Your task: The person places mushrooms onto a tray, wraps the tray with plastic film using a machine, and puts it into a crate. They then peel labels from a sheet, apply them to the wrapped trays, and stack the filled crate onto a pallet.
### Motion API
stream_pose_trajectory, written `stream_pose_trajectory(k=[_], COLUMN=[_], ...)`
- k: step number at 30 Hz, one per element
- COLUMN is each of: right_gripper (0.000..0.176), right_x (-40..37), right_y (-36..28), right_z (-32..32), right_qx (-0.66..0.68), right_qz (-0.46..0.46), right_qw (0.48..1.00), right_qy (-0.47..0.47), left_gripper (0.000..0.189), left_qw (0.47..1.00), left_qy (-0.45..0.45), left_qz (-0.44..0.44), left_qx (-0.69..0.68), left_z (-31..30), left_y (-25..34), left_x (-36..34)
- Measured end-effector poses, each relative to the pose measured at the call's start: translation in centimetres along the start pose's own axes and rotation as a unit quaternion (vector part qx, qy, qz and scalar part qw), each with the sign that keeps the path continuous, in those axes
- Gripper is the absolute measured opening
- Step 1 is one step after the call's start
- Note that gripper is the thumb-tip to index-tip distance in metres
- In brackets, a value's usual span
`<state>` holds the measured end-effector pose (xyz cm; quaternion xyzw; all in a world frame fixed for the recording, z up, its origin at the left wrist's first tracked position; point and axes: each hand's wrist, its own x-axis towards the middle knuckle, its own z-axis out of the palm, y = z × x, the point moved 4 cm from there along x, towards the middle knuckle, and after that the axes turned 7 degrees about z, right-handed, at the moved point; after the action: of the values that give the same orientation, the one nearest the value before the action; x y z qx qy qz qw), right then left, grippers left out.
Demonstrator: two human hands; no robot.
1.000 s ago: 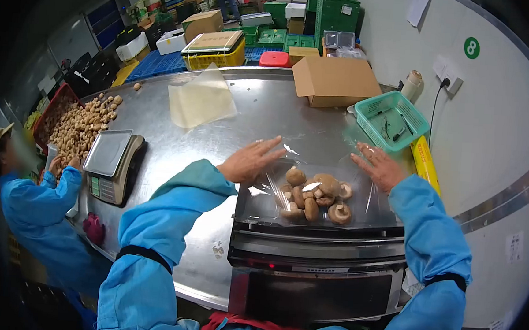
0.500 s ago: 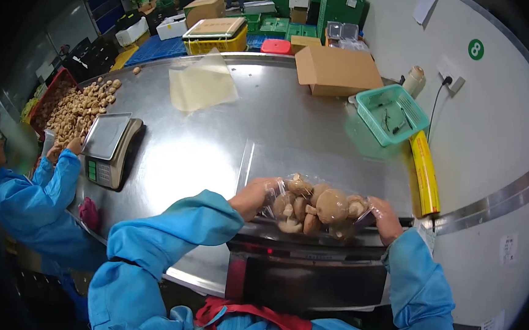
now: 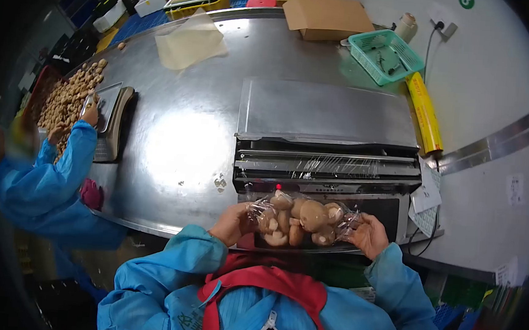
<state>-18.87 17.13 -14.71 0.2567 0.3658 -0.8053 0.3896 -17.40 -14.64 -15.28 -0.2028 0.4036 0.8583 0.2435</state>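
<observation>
Head-cam view looking down on a metal table (image 3: 272, 52). A person in blue sleeves (image 3: 172, 253) & a red apron (image 3: 269, 280) is holding a clear-film pack of brown mushrooms (image 3: 304, 217) b/w two bare hands, close to the torso. L hand (image 3: 236, 223) is pinching the film at the pack's left end, fingers curling in; R hand (image 3: 368, 235) is pinching bunched, wrinkled film at the right end. The pack is sitting over the dark near panel (image 3: 389, 216) of a wrapping machine (image 3: 331, 181); can't tell if they're touching. Inside, caps & stems are facing various ways. Just beyond the pack, a small red light (image 3: 279, 187) is glowing on the machine.

To the R, a yellow box (image 3: 424, 112) is lying beside the machine; past it, a mint-green basket (image 3: 365, 63) is holding dark items, too small to ID. A cardboard box (image 3: 330, 16) is standing at the far edge, w/ a pale sheet (image 3: 190, 42) lying further L. Far L, a co-worker (image 3: 53, 202) in blue is reaching one hand (image 3: 90, 115) to a scale (image 3: 120, 121), nr a heap of loose mushrooms (image 3: 66, 105).
</observation>
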Motion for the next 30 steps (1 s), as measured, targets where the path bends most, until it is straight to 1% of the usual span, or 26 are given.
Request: stream_pose_trajectory(k=[1,3,4,5,6,7,8,9,11,12,13,15,17,19,20,21,23,24,25,27,28,29,30], right_gripper=[0.044,0.039,0.027,0.027,0.022,0.019,0.023,0.023,0.024,0.025,0.025,0.025,0.026,0.028,0.029,0.029,0.027,0.022,0.013,0.014,0.014,0.018,0.02], right_x=[-0.3,-1.0,-1.2,-1.2,-0.9,-0.5,-0.1,0.1,-0.5,-0.1,-1.3,-3.1,-3.6,-4.0,-3.1,-2.9,0.2,1.5,2.8,5.6,5.3,5.8,5.2], right_y=[0.3,0.8,1.3,2.0,2.4,2.6,3.0,3.5,4.1,4.9,5.8,8.3,11.4,14.6,16.1,16.8,18.0,18.5,18.7,19.3,18.7,18.1,17.9], right_z=[0.7,1.9,2.4,2.4,2.0,1.6,1.4,1.8,2.2,1.1,2.2,3.3,2.1,0.9,-0.3,0.0,-2.6,-3.6,-3.5,-2.7,-2.1,-0.7,1.1], right_qx=[0.003,-0.04,-0.096,-0.091,-0.146,-0.2,-0.189,-0.187,-0.179,-0.159,-0.154,-0.02,0.013,0.041,0.071,0.089,0.059,0.028,0.053,0.162,0.167,0.159,0.159], right_qz=[-0.011,-0.096,-0.155,-0.166,-0.209,-0.247,-0.317,-0.323,-0.395,-0.42,-0.419,-0.353,-0.36,-0.361,-0.367,-0.341,-0.436,-0.451,-0.45,-0.41,-0.412,-0.365,-0.339], right_qw=[1.0,0.994,0.976,0.974,0.949,0.916,0.887,0.883,0.836,0.821,0.818,0.856,0.848,0.842,0.839,0.841,0.78,0.761,0.768,0.828,0.828,0.898,0.921], right_qy=[0.004,0.045,0.12,0.127,0.185,0.243,0.277,0.285,0.336,0.351,0.362,0.377,0.389,0.398,0.396,0.41,0.445,0.464,0.452,0.346,0.341,0.188,0.107], left_gripper=[0.033,0.035,0.034,0.034,0.031,0.029,0.023,0.023,0.023,0.023,0.024,0.024,0.025,0.025,0.022,0.022,0.018,0.018,0.018,0.02,0.021,0.021,0.019], left_qw=[1.0,0.998,0.997,0.998,0.991,0.971,0.949,0.95,0.914,0.924,0.914,0.929,0.923,0.868,0.842,0.84,0.711,0.646,0.64,0.577,0.576,0.57,0.589], left_qy=[-0.011,0.033,0.051,0.038,0.042,0.045,0.046,0.035,0.032,0.046,0.038,0.015,-0.003,-0.042,-0.052,-0.056,-0.081,-0.089,-0.09,-0.099,-0.108,-0.108,-0.121], left_qz=[-0.002,0.049,0.052,0.048,0.096,0.145,0.168,0.168,0.336,0.297,0.314,0.276,0.261,0.326,0.331,0.329,0.393,0.414,0.416,0.417,0.406,0.408,0.38], left_qx=[0.004,-0.036,-0.02,-0.015,0.085,0.183,0.262,0.262,0.226,0.235,0.254,0.246,0.284,0.372,0.423,0.427,0.578,0.636,0.64,0.695,0.701,0.705,0.703], left_z=[-0.1,-0.7,-0.6,-0.4,-0.6,-0.9,-1.7,-2.1,-1.7,-0.9,-1.3,-2.3,-2.6,-2.9,-3.8,-3.4,-1.1,-0.1,0.5,1.3,1.3,1.3,1.1], left_y=[-0.1,0.1,0.3,0.0,-0.2,-0.2,-0.6,-1.4,-1.3,-0.3,0.0,0.2,0.5,0.8,0.5,0.7,1.6,1.8,1.8,1.3,1.3,1.2,0.9], left_x=[-0.1,-0.3,-0.6,-0.6,-0.5,-0.2,0.8,1.9,3.0,1.9,1.9,0.5,-1.4,-2.4,-1.4,-1.0,0.0,0.5,1.1,2.0,2.4,2.4,2.3])
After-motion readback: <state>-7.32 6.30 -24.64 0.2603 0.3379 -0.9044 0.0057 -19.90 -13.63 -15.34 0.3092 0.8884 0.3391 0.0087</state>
